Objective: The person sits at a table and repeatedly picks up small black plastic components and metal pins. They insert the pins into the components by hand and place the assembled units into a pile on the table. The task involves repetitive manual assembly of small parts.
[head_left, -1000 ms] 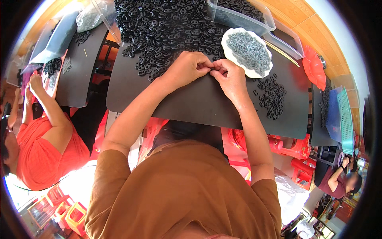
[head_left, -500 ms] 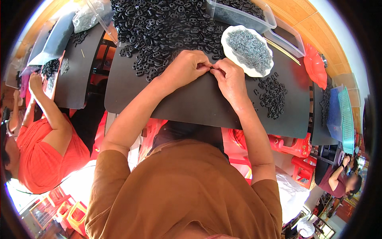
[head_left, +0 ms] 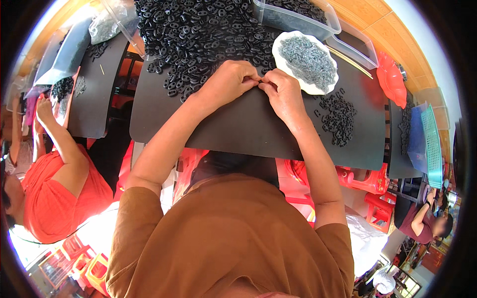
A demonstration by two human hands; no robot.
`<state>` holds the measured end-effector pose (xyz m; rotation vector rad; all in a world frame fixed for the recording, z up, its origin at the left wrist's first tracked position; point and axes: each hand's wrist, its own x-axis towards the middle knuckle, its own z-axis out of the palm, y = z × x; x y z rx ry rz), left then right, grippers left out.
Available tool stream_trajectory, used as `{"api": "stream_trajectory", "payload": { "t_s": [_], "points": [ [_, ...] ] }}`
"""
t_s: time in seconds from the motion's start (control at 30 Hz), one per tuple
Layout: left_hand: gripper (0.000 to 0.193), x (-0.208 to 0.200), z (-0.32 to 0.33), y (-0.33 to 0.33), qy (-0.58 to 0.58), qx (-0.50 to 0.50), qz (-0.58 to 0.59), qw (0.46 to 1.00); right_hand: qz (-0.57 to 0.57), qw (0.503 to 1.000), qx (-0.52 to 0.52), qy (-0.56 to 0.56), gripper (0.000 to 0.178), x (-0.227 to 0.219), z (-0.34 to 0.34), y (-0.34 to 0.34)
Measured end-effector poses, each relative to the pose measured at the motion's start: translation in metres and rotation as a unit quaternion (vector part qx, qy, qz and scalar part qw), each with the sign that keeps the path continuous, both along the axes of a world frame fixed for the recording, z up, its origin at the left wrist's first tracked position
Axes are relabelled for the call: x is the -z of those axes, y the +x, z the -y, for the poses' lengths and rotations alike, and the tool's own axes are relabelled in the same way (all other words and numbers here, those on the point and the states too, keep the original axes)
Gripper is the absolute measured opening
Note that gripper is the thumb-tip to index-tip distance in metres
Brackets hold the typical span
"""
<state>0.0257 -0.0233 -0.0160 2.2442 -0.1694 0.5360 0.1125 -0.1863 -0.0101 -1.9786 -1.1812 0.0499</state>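
My left hand point(head_left: 226, 82) and my right hand point(head_left: 286, 97) meet fingertip to fingertip over the dark table point(head_left: 238, 129). Both are closed in a pinch on a small black piece point(head_left: 260, 82), mostly covered by the fingers. Just beyond my left hand spreads a big heap of black oval pieces with two holes point(head_left: 198, 37). A white scalloped bowl point(head_left: 314, 90) full of tiny greyish, shiny parts stands to the right of my right hand. Nearer, right of my right forearm, lies a smaller pile of black pieces point(head_left: 340, 121).
Clear plastic bins point(head_left: 298, 22) line the table's far side, with thin sticks point(head_left: 350, 62) beside the bowl. A red dish point(head_left: 390, 79) and a teal basket point(head_left: 432, 146) are at right. A person in red point(head_left: 69, 193) works at the left table; another person point(head_left: 420, 223) is far right.
Both hands keep their pinch together, with only slight finger motion. The whole view has shifted a little. The person at left has moved an arm slightly.
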Motion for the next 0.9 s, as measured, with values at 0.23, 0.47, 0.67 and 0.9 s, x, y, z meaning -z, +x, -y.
{"api": "stream_trajectory", "payload": {
  "t_s": [0.23, 0.47, 0.67, 0.9],
  "points": [
    [0.008, -0.0054, 0.0001, -0.0014, -0.013, 0.004, -0.019, 1.000, 0.002, 1.000, -0.002, -0.004, 0.010, 0.0012, 0.0000, -0.0007],
    [0.009, -0.0016, -0.0013, -0.0011, -0.012, -0.006, -0.046, 0.999, 0.004, 1.000, 0.009, 0.010, 0.011, 0.0007, -0.0005, -0.0037],
    [0.011, -0.0037, 0.0004, -0.0050, -0.092, -0.024, -0.107, 0.990, -0.055, 0.998, 0.011, 0.028, 0.014, 0.0018, 0.0026, -0.0050],
    [0.014, -0.0047, -0.0043, -0.0079, -0.234, -0.026, -0.186, 0.954, -0.149, 0.988, 0.018, 0.036, 0.014, 0.0026, 0.0007, -0.0068]
  ]
}}
